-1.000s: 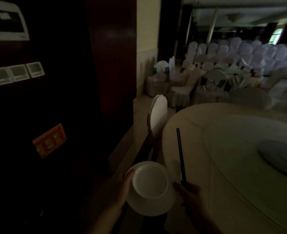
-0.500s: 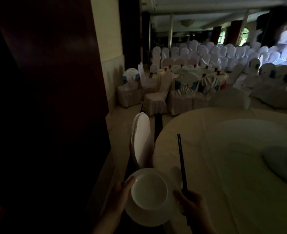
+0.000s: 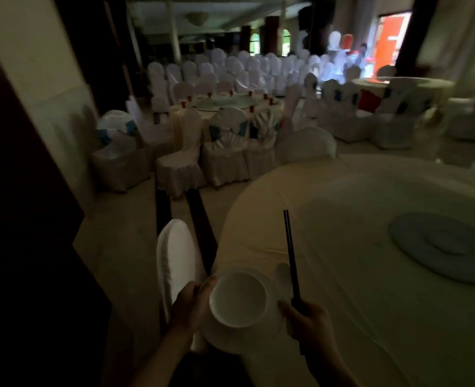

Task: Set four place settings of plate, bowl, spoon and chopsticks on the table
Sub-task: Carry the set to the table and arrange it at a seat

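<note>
Both hands are busy. The left hand (image 3: 191, 305) grips the plate (image 3: 228, 342) at its nine o'clock edge, thumb up against the bowl (image 3: 237, 298) that sits on it. The right hand (image 3: 311, 322) is clenched round the near end of the black chopsticks (image 3: 290, 252), which point away to twelve o'clock, and its thumb steadies the plate at three o'clock. A pale spoon (image 3: 282, 272) seems to lie at the bowl's one o'clock; in this gloom I cannot tell whether it rests on the plate or is held. The whole stack hangs in the air at the worktop (image 3: 342, 219) edge, nothing set down yet.

Nothing pins the bowl or spoon, so, as I judge it, any tilt on the way down could send them sliding off. The chopsticks are held only at their tail and could twist loose when that hand lets go of the plate. The plate's underside could also knock the worktop edge in the poor light. A covered chair (image 3: 175, 263) stands close at nine o'clock, where an elbow might catch it.

Against half a second ago the grasp is unchanged, but the view has swung right. The dark wall panel has slid toward the left edge, a red doorway (image 3: 390, 43) now shows far off at one o'clock, and the stack has come closer in over the worktop edge. The turntable (image 3: 448, 244) at two o'clock shows more fully.
</note>
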`<state>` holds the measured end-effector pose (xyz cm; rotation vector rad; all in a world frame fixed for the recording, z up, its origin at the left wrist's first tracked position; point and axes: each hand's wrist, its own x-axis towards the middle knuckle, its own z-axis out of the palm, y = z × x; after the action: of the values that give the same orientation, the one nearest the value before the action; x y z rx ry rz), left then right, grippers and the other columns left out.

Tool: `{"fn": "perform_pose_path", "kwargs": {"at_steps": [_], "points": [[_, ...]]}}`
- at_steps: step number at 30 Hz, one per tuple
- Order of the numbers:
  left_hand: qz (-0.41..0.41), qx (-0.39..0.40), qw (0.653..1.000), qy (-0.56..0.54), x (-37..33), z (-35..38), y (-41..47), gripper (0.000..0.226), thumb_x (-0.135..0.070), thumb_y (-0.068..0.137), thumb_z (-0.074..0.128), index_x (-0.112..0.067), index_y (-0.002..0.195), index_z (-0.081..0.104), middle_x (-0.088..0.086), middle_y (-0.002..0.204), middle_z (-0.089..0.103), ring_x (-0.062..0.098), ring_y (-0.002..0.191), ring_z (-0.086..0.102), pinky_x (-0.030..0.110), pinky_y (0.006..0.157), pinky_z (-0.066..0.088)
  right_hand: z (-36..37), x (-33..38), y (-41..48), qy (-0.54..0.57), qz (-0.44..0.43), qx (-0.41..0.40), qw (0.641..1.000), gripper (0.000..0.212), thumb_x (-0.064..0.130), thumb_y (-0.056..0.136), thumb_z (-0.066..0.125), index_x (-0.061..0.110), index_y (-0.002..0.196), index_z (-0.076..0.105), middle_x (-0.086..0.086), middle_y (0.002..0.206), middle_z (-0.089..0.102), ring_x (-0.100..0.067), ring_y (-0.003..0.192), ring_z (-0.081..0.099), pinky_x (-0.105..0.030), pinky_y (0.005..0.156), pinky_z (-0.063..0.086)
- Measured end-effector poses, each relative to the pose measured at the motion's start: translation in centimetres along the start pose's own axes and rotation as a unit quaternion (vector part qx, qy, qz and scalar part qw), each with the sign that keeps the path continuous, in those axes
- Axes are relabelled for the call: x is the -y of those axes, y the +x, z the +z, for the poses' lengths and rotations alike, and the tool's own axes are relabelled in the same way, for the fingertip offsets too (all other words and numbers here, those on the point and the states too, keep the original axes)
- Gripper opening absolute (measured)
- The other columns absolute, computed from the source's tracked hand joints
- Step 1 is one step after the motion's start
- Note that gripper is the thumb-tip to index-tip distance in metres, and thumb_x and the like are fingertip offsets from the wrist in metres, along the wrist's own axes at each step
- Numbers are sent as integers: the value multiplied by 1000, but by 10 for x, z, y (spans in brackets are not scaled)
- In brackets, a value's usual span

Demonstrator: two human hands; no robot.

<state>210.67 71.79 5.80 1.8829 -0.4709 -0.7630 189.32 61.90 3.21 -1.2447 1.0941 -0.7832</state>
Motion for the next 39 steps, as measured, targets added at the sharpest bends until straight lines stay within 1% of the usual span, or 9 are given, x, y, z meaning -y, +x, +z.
{"fn": "perform_pose_path", "kwargs": {"at_steps": [4, 7, 11, 16, 21, 26, 32, 36, 39], "points": [[22, 99, 995, 17, -18, 15, 83, 38, -52, 88, 60, -15, 85, 67, 3, 83, 70, 22, 83, 66, 37, 75, 50, 28, -8, 36, 32, 5, -102, 994, 32, 11, 85, 74, 8, 58, 59, -2, 45, 43, -14, 39, 39, -24, 40, 30], [47, 164, 984, 49, -33, 27, 133, 33, -43, 89, 63, -14, 74, 68, -5, 68, 71, 17, 76, 67, 32, 68, 51, 51, -15, 52, 46, 24, -190, 980, 31, 13, 85, 74, 6, 59, 60, -2, 46, 44, -13, 41, 40, -24, 42, 31], [66, 271, 955, 97, -42, 45, 192, 37, -44, 88, 64, -7, 90, 70, 9, 88, 74, 28, 88, 67, 45, 85, 53, 78, -25, 69, 49, 58, -288, 955, 35, 19, 85, 76, 11, 54, 60, 0, 45, 46, -15, 45, 42, -30, 49, 32], [100, 330, 925, 161, -41, 84, 247, 32, -37, 90, 64, -6, 96, 71, 11, 95, 72, 29, 95, 66, 46, 90, 52, 96, -43, 92, 53, 90, -373, 922, 35, 27, 81, 78, 18, 51, 64, 7, 43, 49, -7, 42, 46, -27, 45, 36], [90, 373, 903, 192, -27, 124, 288, 26, -35, 92, 63, -11, 95, 73, 6, 95, 74, 25, 94, 68, 44, 87, 54, 107, -79, 126, 94, 124, -399, 904, 34, 29, 81, 78, 18, 52, 64, 8, 47, 48, -11, 47, 46, -31, 50, 35], [81, 390, 893, 208, -12, 150, 316, 15, -31, 94, 59, -24, 83, 68, -9, 86, 67, 10, 83, 63, 24, 63, 44, 123, -118, 159, 123, 161, -441, 875, 31, 31, 82, 78, 19, 56, 67, 8, 49, 49, -11, 48, 46, -31, 50, 36], [69, 434, 864, 246, 0, 171, 349, 22, -29, 97, 54, -17, 94, 72, -2, 90, 70, 11, 82, 64, 26, 66, 47, 148, -146, 185, 137, 192, -487, 841, 25, 32, 84, 76, 15, 66, 71, 6, 56, 60, -8, 57, 55, -31, 54, 40], [81, 458, 849, 251, 7, 183, 368, 19, -30, 96, 56, -25, 83, 70, -17, 70, 70, 0, 68, 65, 21, 54, 47, 160, -151, 199, 117, 203, -513, 826, 20, 28, 84, 75, 23, 65, 70, 8, 60, 65, -6, 60, 59, -28, 55, 41], [85, 497, 826, 251, 8, 192, 380, 14, -29, 96, 56, -23, 95, 69, -8, 84, 68, 8, 77, 62, 27, 64, 47, 166, -150, 206, 105, 210, -536, 811, 15, 27, 85, 74, 24, 70, 72, 8, 62, 67, -4, 60, 60, -27, 54, 42]]}}
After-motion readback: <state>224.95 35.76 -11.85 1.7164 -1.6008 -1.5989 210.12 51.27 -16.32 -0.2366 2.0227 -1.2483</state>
